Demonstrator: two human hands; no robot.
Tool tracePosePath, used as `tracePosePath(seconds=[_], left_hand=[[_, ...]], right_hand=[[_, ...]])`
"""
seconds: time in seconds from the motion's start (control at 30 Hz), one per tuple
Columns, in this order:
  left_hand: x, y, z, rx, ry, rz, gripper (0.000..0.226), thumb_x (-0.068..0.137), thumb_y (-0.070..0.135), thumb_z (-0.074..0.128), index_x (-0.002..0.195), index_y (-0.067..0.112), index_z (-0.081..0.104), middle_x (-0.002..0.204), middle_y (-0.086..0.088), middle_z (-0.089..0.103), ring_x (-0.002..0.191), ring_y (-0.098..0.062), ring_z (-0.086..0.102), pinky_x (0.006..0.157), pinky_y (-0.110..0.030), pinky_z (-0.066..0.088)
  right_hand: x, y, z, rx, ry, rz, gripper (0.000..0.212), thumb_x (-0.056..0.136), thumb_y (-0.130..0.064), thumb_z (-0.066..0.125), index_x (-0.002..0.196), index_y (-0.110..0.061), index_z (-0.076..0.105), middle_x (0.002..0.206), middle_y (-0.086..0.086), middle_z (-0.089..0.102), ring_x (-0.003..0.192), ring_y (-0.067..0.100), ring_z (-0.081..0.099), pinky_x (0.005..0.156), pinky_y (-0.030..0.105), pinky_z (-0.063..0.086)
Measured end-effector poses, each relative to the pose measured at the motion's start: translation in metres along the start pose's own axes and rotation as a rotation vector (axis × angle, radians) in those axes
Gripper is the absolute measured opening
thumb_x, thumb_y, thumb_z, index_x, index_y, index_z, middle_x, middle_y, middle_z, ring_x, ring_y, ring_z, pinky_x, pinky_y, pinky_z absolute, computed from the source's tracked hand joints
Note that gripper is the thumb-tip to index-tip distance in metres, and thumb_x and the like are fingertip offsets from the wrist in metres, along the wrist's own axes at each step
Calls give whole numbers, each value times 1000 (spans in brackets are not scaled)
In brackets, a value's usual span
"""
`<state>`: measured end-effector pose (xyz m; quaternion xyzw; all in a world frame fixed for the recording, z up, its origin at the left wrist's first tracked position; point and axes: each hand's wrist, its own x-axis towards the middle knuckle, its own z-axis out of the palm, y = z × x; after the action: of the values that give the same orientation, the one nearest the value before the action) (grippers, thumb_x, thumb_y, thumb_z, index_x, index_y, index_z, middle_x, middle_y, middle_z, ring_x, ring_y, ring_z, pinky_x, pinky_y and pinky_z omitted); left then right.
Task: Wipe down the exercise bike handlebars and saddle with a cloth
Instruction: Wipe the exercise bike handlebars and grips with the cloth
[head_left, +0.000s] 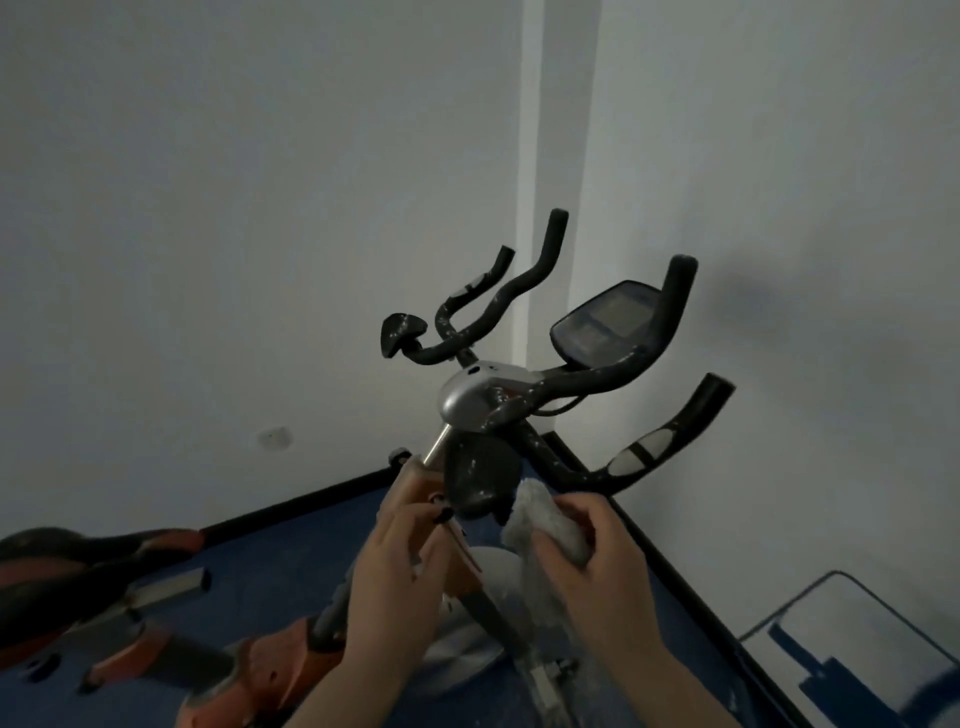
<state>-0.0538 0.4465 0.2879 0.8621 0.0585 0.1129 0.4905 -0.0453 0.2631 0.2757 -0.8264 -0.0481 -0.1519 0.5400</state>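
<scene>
Low in the middle of the frame, a white cloth (545, 525) is gripped in the right hand (592, 561) just beside the handlebars (597, 384). The bike frame (470, 561) is pinched by the left hand (400, 566). Wiping is judged just starting; next, the cloth must be pressed along the bars. The saddle (67, 551) is left untouched, lower left.

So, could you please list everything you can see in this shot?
handlebars: one set, black with white specks, centre
console: one, dark, between the bars
hub: one, silver, below the bars
pad: one, black, under the hub
saddle: one, black and orange, lower left
frame: one, orange, bottom
floor: blue
walls: white, meeting in a corner
mirror: one, lower right
cloth: one, white, in the right hand
left hand: on the post below the hub
right hand: closed on the cloth
</scene>
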Motion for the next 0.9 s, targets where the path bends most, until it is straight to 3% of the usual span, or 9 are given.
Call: tracePosePath(seconds=[0.2,0.27,0.33,0.43,0.53,0.6,0.7,0.77,0.9], left_hand=[[35,1,-13,-103,-48,-3,23,88,13,58,97,34,57,101,12,56,82,0,57,66,-14,39],[49,3,-11,-136,-45,22,22,88,12,58,99,32,58,99,13,58,83,2,58,70,-17,44],[59,3,-9,-151,-33,30,24,88,12,57,102,31,58,100,14,57,86,2,57,75,-21,48],[72,0,-8,-145,-54,26,23,89,15,56,108,29,58,104,14,57,91,1,56,80,-24,49],[87,-7,-7,-166,-58,38,22,89,17,57,109,27,59,106,12,57,90,9,55,75,-19,45],[97,-18,-3,-177,-75,31,23,89,18,57,109,29,59,107,11,58,91,7,55,79,-25,49],[104,-28,1,-162,-131,26,25,83,35,56,107,40,55,108,13,60,98,-3,61,87,-40,53],[113,-33,2,-146,-163,39,31,75,48,50,107,47,53,108,14,60,100,-6,61,87,-42,53],[137,-37,-2,-167,-257,123,31,82,37,55,113,41,54,111,15,59,101,-8,59,87,-43,53]], right_hand=[[73,-39,6,-397,135,-263,33,79,-27,73,107,-21,57,101,-12,56,79,-4,52,58,3,41],[92,-39,17,-558,71,-333,32,79,-28,71,107,-21,57,103,-9,57,81,-2,50,60,3,34],[100,-29,28,-649,-55,-370,32,80,-30,69,108,-24,55,106,-8,56,88,1,53,69,7,38],[95,-12,36,-581,-154,-361,29,85,-46,60,107,-27,57,103,-11,51,91,-1,49,76,13,44],[99,-6,39,-467,-87,-336,32,85,-53,52,97,-25,62,95,-12,46,89,2,45,74,14,40],[102,-5,43,-473,-46,-341,27,83,-49,55,93,-24,61,100,-10,45,96,4,42,78,14,39],[98,-6,50,-457,-138,-288,28,85,-40,59,108,-25,51,116,-11,42,105,3,45,83,13,43],[98,-5,51,-489,-201,-235,41,89,-40,55,127,-30,42,127,-13,40,109,4,48,86,21,49],[102,-6,54,-602,-218,-109,56,92,-47,50,143,-30,34,135,-10,45,118,7,46,97,30,44]])
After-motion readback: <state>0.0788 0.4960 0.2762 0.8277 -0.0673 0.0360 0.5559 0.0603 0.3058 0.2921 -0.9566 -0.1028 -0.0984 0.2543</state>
